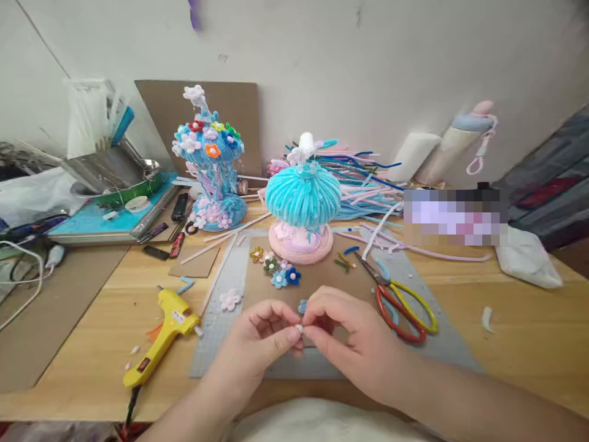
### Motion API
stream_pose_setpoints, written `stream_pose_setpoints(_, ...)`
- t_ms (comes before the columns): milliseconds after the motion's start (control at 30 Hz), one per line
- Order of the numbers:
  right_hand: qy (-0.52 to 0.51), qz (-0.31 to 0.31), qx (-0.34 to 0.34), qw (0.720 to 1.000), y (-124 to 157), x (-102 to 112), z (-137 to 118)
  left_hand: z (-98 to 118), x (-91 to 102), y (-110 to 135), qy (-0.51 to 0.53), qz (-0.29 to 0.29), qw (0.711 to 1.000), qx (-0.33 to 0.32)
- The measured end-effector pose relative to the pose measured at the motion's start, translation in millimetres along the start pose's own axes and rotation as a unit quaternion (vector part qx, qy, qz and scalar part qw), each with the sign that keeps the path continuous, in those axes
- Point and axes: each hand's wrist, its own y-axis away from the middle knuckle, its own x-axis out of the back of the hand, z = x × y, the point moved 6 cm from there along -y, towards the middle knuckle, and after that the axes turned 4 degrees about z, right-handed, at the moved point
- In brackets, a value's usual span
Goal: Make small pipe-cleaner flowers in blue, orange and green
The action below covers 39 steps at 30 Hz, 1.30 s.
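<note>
My left hand and my right hand meet over a brown card sheet near the table's front edge. Both pinch a tiny blue pipe-cleaner flower with a small white bit below it between the fingertips. Just behind the hands lie several small finished flowers in gold, green, pink and blue. A pink flower lies to the left on the grey cutting mat. Behind them stands a turquoise pipe-cleaner mushroom on a pink base.
A yellow glue gun lies at the front left. Red and yellow scissors lie right of my hands. A taller blue flowered mushroom stands behind left, loose pipe cleaners behind right, and a white bag at far right.
</note>
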Motion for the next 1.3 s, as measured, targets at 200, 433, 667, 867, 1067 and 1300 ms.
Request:
stream_pose_setpoints(200,-0.059,0.037,0.028,0.997,1.0,-3.1,11.1,-7.9,-3.7,-10.0,0.060,-0.013,0.998,0.013)
stream_pose_setpoints(433,-0.079,0.050,0.070,0.993,4.4,1.0,9.3,-15.5,-5.4,-15.9,0.089,-0.042,0.995,0.006)
stream_pose_setpoints(667,-0.047,0.046,0.079,0.995,5.4,0.9,14.0,-16.4,-6.3,-19.4,0.096,-0.045,0.994,-0.006)
stream_pose_setpoints(867,-0.043,0.067,0.043,0.996,5.8,3.2,16.4,-14.8,-3.0,-15.5,0.055,-0.033,0.998,-0.015)
stream_pose_setpoints(1067,-0.055,0.050,-0.010,0.997,3.9,0.4,20.4,-6.9,-3.4,-12.5,-0.009,-0.009,0.998,-0.054)
stream_pose_setpoints(1300,-0.060,0.066,-0.064,0.994,0.7,-7.8,31.0,-6.4,-4.3,-10.3,-0.062,-0.012,0.995,-0.072)
